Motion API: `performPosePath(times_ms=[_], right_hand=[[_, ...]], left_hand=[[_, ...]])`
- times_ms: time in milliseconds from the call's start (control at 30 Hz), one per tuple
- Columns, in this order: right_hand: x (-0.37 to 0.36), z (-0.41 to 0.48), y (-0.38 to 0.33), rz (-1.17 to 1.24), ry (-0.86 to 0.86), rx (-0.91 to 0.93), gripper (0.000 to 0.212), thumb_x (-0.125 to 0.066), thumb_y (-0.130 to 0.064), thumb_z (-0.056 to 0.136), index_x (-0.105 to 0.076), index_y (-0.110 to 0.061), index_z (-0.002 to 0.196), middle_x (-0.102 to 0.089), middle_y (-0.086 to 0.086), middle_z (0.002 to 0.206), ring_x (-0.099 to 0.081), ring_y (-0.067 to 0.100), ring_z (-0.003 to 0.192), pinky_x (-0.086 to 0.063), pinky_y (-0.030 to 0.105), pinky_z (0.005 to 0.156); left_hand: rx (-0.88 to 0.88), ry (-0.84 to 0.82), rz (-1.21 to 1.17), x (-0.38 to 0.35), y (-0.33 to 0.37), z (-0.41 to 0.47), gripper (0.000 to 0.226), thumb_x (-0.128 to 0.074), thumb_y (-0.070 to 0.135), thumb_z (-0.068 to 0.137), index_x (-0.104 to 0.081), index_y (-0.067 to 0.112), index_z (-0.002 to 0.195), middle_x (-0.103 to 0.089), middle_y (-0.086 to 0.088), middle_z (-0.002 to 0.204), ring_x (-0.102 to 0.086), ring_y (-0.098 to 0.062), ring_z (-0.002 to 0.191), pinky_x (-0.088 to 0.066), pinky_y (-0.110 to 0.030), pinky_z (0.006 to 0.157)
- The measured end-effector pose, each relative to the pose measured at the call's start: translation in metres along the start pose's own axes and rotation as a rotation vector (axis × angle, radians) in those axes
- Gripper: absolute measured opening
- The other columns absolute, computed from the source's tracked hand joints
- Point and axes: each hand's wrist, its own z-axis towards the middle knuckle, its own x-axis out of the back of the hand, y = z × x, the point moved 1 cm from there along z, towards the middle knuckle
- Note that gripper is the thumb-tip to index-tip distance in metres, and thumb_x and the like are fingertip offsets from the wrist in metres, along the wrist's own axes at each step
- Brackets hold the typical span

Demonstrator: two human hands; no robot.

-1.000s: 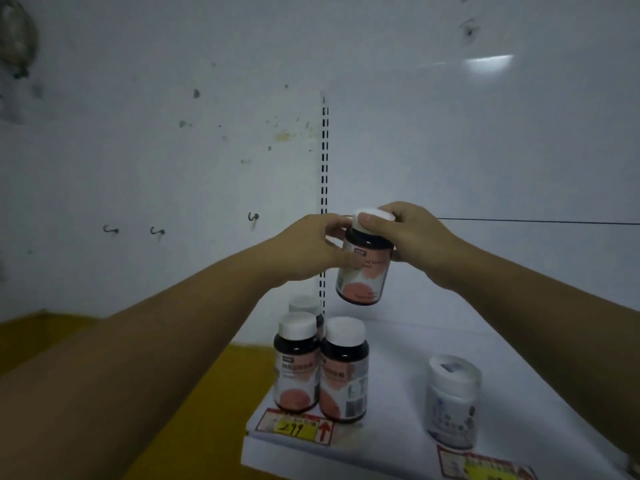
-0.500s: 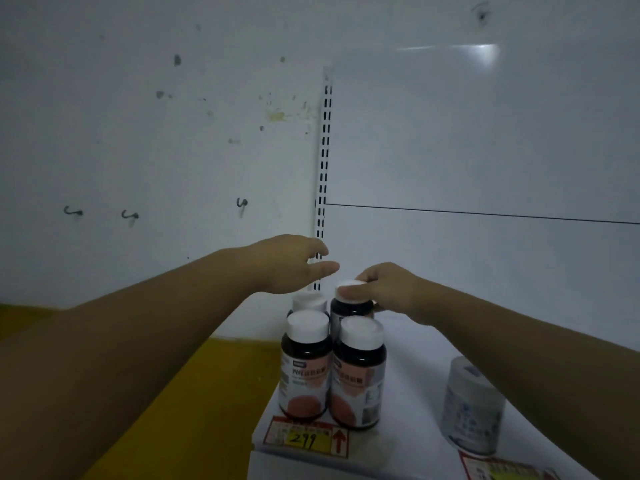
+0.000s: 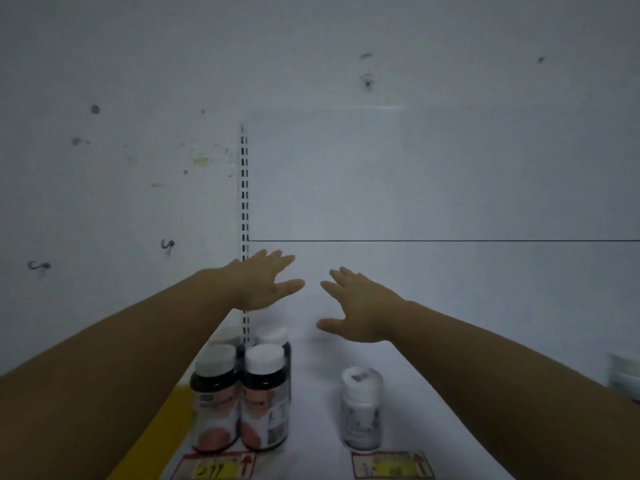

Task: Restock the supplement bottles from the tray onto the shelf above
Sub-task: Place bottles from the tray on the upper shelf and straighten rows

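Several dark supplement bottles with white caps and orange labels stand in a tight block at the left front of the white shelf (image 3: 311, 393). The front pair of dark bottles (image 3: 240, 400) hides most of the back pair of dark bottles (image 3: 273, 336). A single white bottle (image 3: 362, 410) stands apart to the right. My left hand (image 3: 263, 282) and my right hand (image 3: 356, 306) both hover above and behind the bottles, fingers spread, holding nothing. The tray is out of view.
A slotted shelf upright (image 3: 244, 202) runs up the white back wall beside the bottle block. Price tags (image 3: 214, 467) sit on the shelf's front edge below the bottles. Small hooks (image 3: 168, 244) stick out of the wall at the left. Yellow surface shows lower left.
My right hand set the dark bottle down at the back of the block and let go. Both hands have since lifted up and spread open above the shelf.
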Motion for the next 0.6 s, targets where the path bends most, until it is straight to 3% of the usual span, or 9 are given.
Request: performPosePath(times_ms=[133, 400, 500, 600], right_hand=[[0.032, -0.068, 0.031, -0.031, 0.019, -0.046, 0.079, -0.038, -0.060, 0.089, -0.009, -0.017, 0.149, 0.001, 0.008, 0.159, 0.005, 0.023, 0.146, 0.000, 0.041, 0.117], [0.065, -0.266, 0.114, -0.108, -0.046, -0.173, 0.079, -0.041, -0.059, 0.088, -0.012, -0.017, 0.148, -0.005, 0.006, 0.159, 0.000, 0.021, 0.146, -0.007, 0.039, 0.117], [0.073, -0.341, 0.145, -0.058, -0.108, -0.320, 0.074, -0.044, -0.060, 0.087, -0.025, -0.018, 0.145, -0.025, 0.007, 0.155, -0.021, 0.024, 0.142, -0.020, 0.041, 0.113], [0.072, -0.419, 0.179, -0.063, -0.277, -0.481, 0.071, -0.043, -0.064, 0.085, -0.037, -0.019, 0.140, -0.041, 0.007, 0.146, -0.038, 0.027, 0.132, -0.032, 0.038, 0.105]], left_hand=[[-0.074, 0.084, -0.025, 0.010, 0.071, -0.001, 0.076, -0.024, 0.066, 0.088, -0.004, 0.026, 0.150, 0.002, 0.001, 0.161, 0.005, -0.016, 0.148, -0.002, -0.048, 0.119], [-0.262, 0.042, -0.093, -0.010, 0.270, -0.034, 0.074, -0.026, 0.063, 0.089, -0.005, 0.026, 0.150, -0.002, 0.000, 0.161, 0.001, -0.017, 0.148, -0.005, -0.047, 0.120], [-0.376, 0.031, -0.147, -0.022, 0.341, -0.049, 0.074, -0.028, 0.063, 0.090, -0.008, 0.026, 0.150, -0.007, 0.001, 0.161, -0.005, -0.016, 0.148, -0.009, -0.042, 0.119], [-0.484, 0.031, -0.209, -0.040, 0.403, -0.067, 0.069, -0.030, 0.061, 0.091, -0.012, 0.029, 0.149, -0.018, 0.002, 0.159, -0.022, -0.019, 0.144, -0.019, -0.037, 0.115]])
